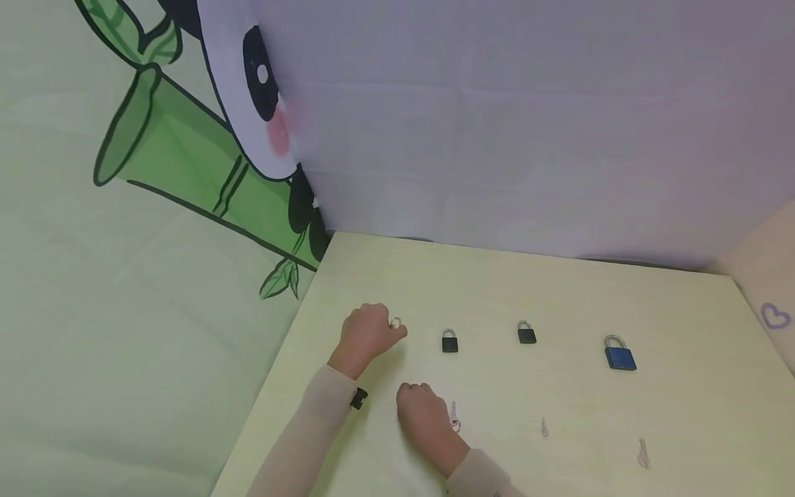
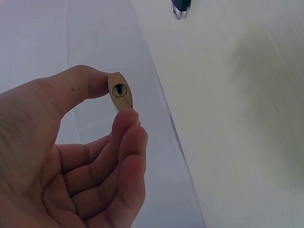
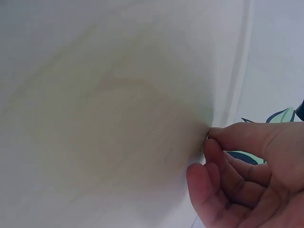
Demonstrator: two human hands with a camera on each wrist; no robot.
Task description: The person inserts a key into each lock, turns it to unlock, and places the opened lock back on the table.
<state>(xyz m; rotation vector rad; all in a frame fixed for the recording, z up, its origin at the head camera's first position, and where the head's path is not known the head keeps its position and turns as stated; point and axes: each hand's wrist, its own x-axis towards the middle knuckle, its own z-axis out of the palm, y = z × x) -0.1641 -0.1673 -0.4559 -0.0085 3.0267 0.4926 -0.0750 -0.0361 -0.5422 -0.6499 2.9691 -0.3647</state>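
Note:
My left hand (image 1: 368, 333) pinches a small padlock (image 2: 120, 91) between thumb and fingers, above the table's left part. Its brass-coloured underside with the keyhole faces the left wrist camera; in the head view only the shackle (image 1: 395, 322) shows past the hand. Lower and nearer, my right hand (image 1: 427, 422) is at the tabletop, thumb and forefinger together on a thin thing (image 3: 206, 138) that looks like a key. Most of it is hidden by the fingertips. Just right of this hand lies a key (image 1: 455, 418) with a ring.
Two dark padlocks (image 1: 450, 344) and a larger blue padlock (image 1: 620, 357) lie in a row to the right. In front of them are a small key (image 1: 544, 428) and a longer key (image 1: 643, 454). Cloth walls (image 1: 497, 138) border the pale table (image 1: 497, 290).

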